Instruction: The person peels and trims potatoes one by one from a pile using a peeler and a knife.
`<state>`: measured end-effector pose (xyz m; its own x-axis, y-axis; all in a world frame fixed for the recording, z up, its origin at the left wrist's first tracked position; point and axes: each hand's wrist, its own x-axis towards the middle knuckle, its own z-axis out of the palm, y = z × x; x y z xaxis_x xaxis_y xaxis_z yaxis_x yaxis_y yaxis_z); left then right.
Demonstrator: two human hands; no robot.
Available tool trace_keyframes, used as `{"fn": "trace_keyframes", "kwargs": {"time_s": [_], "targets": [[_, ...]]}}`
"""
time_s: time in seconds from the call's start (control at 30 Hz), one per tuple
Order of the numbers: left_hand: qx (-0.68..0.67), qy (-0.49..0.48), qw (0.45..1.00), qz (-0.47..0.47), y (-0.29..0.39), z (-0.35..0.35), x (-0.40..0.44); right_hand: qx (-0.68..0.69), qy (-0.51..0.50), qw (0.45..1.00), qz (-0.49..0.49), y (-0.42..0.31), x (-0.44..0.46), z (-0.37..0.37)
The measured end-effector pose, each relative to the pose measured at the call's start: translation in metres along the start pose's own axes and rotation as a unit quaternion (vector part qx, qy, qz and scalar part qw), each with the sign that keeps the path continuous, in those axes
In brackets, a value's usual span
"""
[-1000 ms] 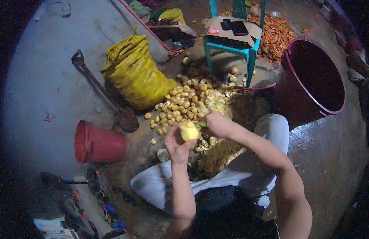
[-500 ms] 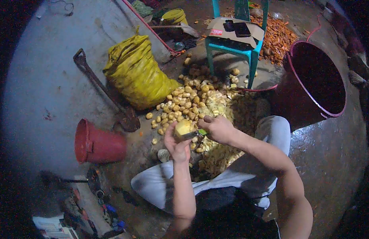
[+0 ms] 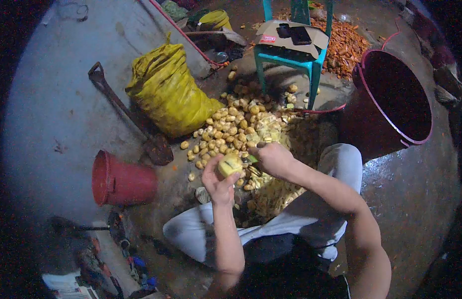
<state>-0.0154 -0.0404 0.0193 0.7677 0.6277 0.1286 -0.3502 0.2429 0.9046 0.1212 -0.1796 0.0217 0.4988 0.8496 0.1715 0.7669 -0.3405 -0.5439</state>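
My left hand (image 3: 220, 184) is wrapped around a partly peeled potato (image 3: 230, 166) with pale yellow flesh and flat-cut sides. Closed on the green handle of a small knife (image 3: 253, 159), my right hand (image 3: 273, 158) is just to the right of that potato. A dark, thin line shows across the potato's top; whether it is the blade I cannot tell. Beyond both hands spreads a heap of unpeeled potatoes (image 3: 222, 135) on the floor. Pale peelings (image 3: 270, 130) lie beside and below them, partly hidden by my right arm.
A bulging yellow sack (image 3: 168, 94) stands behind the heap, with a shovel (image 3: 119, 102) to its left. A red bucket (image 3: 126, 178) lies tilted at left. At right is a large dark-red tub (image 3: 358, 117). A teal chair (image 3: 285, 58) holds a cardboard box; orange scraps (image 3: 343, 50) lie behind.
The potato has turned in my left hand, and the blade that lay plainly along its lower side is now mostly hidden. The view has shifted slightly.
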Motion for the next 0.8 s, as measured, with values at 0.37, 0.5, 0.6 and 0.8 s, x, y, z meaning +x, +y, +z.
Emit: {"fn": "trace_keyframes", "kwargs": {"time_s": [0.37,0.5,0.6,0.8], "targets": [[0.006,-0.036,0.999,0.009,0.009,-0.004,-0.003,0.022,-0.062,0.997,0.033,0.006,0.003,0.010],[-0.017,-0.074,0.997,0.008,0.012,0.008,0.001,0.013,-0.128,0.991,-0.022,0.021,0.012,-0.001],[-0.070,-0.070,0.995,-0.001,0.021,0.009,-0.005,0.055,-0.174,0.983,-0.030,0.020,0.013,0.003],[-0.049,0.013,0.999,0.013,0.007,-0.001,0.000,0.037,0.010,0.998,-0.056,-0.002,-0.005,0.003]]}}
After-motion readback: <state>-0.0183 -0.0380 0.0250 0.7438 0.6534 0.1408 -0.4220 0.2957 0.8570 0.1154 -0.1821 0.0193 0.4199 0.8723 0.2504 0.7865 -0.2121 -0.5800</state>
